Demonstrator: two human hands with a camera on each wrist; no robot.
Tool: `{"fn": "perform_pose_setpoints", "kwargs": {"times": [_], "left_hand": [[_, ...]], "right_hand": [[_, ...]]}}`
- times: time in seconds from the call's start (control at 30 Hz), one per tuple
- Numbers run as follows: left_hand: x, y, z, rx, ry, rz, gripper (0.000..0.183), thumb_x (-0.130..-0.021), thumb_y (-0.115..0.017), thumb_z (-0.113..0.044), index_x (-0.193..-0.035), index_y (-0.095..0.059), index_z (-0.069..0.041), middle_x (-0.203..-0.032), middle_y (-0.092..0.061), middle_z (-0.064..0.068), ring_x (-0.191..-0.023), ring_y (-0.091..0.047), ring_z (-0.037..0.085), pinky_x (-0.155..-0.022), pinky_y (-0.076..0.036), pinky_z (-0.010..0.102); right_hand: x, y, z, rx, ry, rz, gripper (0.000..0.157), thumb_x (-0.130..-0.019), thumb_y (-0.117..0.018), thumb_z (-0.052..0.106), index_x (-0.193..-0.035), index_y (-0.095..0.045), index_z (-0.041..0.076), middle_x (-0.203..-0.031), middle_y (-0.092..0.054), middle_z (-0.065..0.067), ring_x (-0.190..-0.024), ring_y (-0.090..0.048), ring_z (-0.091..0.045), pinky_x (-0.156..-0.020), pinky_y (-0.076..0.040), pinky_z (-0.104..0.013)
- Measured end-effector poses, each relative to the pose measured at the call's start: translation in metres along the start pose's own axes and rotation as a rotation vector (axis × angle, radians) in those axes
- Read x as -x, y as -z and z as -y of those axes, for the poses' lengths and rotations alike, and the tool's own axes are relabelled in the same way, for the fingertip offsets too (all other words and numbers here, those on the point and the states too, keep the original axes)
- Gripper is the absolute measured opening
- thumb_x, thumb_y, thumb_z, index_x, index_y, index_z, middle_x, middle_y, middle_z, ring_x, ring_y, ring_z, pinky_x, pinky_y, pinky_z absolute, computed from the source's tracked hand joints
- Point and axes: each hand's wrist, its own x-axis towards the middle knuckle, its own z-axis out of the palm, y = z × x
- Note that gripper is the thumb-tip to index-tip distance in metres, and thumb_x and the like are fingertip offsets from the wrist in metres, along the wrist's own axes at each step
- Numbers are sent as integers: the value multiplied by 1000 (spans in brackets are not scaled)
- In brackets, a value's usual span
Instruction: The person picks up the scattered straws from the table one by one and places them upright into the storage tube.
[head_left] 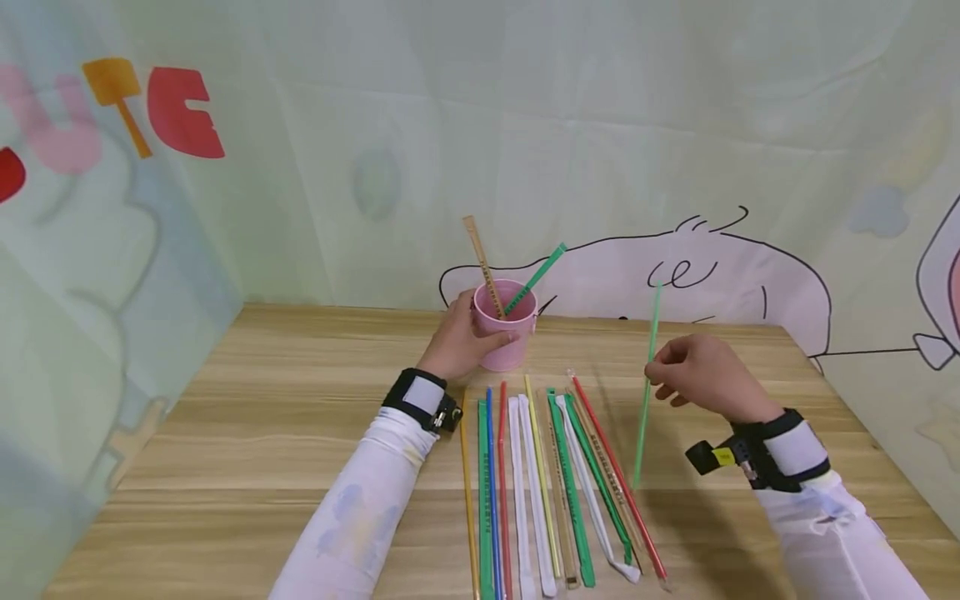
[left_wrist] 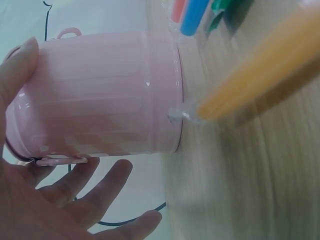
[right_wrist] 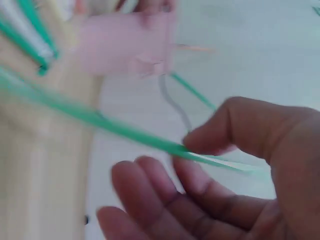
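My left hand (head_left: 461, 342) holds a pink bucket (head_left: 502, 357) near its rim, thumb across the front and fingers round the side. The bucket stands upright on the table. Out of it lean a brown paper-wrapped straw (head_left: 480, 250) and a green-wrapped straw (head_left: 547, 265). Off to the right, my right hand (head_left: 708, 379) pinches a thin green straw (head_left: 642, 433) between thumb and index finger. That straw is nearly upright in the head view and blurred in the right wrist view, where the other fingers (right_wrist: 135, 187) are loosely bent below it.
Several straws lie side by side in front of the bucket, from an orange straw (head_left: 470, 500) and a blue straw (head_left: 492, 467) to a red straw (head_left: 618, 475); some are wrapped in white or green. Behind the wooden table (head_left: 300, 400) hangs a printed cloth (head_left: 375, 100).
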Motion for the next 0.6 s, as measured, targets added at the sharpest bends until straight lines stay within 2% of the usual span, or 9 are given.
{"fn": "perform_pose_setpoints", "kwargs": {"times": [0.13,0.23,0.37,0.6], "left_hand": [[0,0,0,4,-1,0,90,-79,-79,-41,-146,-29,-9,-135,-43,11,-121,-42,21,-101,-44,45],[-2,-1,1,9,-13,4,88,-79,-79,-39,-146,-30,-9,-135,-44,11,-121,-42,20,-101,-43,44],[-3,-2,2,8,-23,3,87,-80,-79,-37,-145,-30,-8,-135,-44,11,-120,-43,20,-102,-43,43],[-3,-4,0,22,-40,1,86,-80,-80,-35,-144,-31,-7,-133,-45,11,-119,-44,19,-102,-44,42]], "right_hand": [[-6,11,12,-153,43,-84,21,-93,-56,13,-99,-58,-6,-84,-69,-17,-74,-67,-23,-65,-60,-31],[-12,16,23,-243,86,-178,22,-95,-58,14,-101,-57,-7,-82,-71,-14,-75,-67,-25,-65,-59,-29],[-24,20,36,-335,134,-307,22,-94,-61,17,-100,-58,-4,-80,-73,-5,-76,-67,-25,-65,-60,-29],[-46,26,58,-421,214,-417,23,-93,-64,21,-99,-59,-1,-84,-73,-6,-79,-68,-25,-67,-59,-26]]}}
